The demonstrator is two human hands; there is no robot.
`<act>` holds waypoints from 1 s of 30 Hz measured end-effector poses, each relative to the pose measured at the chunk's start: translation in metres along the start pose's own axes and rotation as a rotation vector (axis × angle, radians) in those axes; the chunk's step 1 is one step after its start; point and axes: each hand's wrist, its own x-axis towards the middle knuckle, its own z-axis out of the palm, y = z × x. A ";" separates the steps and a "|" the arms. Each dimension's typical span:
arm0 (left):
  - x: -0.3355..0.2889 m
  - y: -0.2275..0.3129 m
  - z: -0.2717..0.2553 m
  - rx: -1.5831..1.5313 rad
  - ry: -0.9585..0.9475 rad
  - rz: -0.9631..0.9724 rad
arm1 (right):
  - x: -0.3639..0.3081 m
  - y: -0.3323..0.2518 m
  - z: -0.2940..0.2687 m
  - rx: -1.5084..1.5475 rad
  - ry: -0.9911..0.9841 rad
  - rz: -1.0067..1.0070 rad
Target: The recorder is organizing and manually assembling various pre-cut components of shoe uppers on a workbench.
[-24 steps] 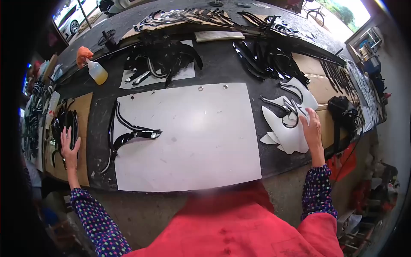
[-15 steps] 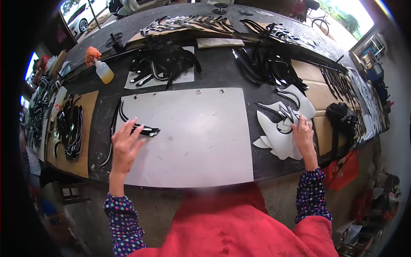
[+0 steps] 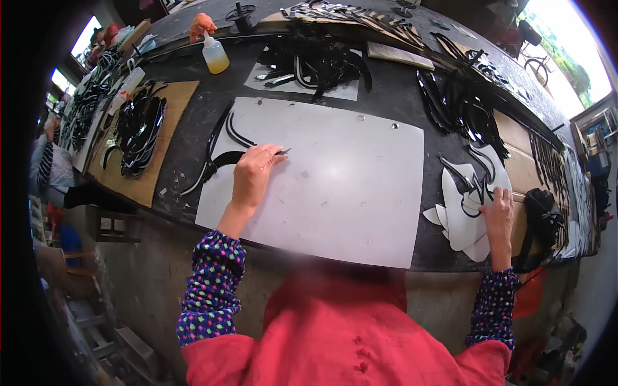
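On the grey-white board [image 3: 335, 212] before me, my left hand [image 3: 254, 172] is closed in a pinch on a black curved strip [image 3: 226, 158]. The strip's other end pokes out past my fingertips; whether more than one is held, I cannot tell. More thin black strips [image 3: 239, 133] lie beside it at the board's left edge. My right hand [image 3: 499, 215] lies, fingers stretched and thumb apart, on the right side of a loose pile of white leaf-shaped pieces [image 3: 456, 222]. Several narrow black curved strips [image 3: 481, 161] rest on that pile.
Heaps of black strips [image 3: 309, 64] lie at the back, with another heap [image 3: 134, 138] on cardboard [image 3: 168, 151] at left. An orange-topped squeeze bottle [image 3: 215, 56] with yellow liquid stands at back left. A black bag [image 3: 542, 211] sits at far right. A person's striped sleeve [image 3: 46, 161] shows far left.
My left hand has gone from spread fingers over the black strips to a pinch on one. The whole view has swung left, so the board and pile appear further right. My right hand stays at the pile.
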 end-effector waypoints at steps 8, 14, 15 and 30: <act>0.038 0.057 0.042 -0.344 -0.057 -0.348 | -0.001 0.015 0.014 0.397 -0.028 -0.045; 0.042 0.060 0.063 -0.572 -0.356 -0.321 | -0.013 -0.008 -0.006 -0.014 0.173 -0.290; 0.039 0.058 0.064 -0.571 -0.352 -0.321 | -0.013 -0.009 -0.002 0.051 0.166 -0.319; -0.007 0.063 0.003 -0.673 -0.422 -0.126 | 0.037 -0.160 -0.106 0.868 0.017 -0.471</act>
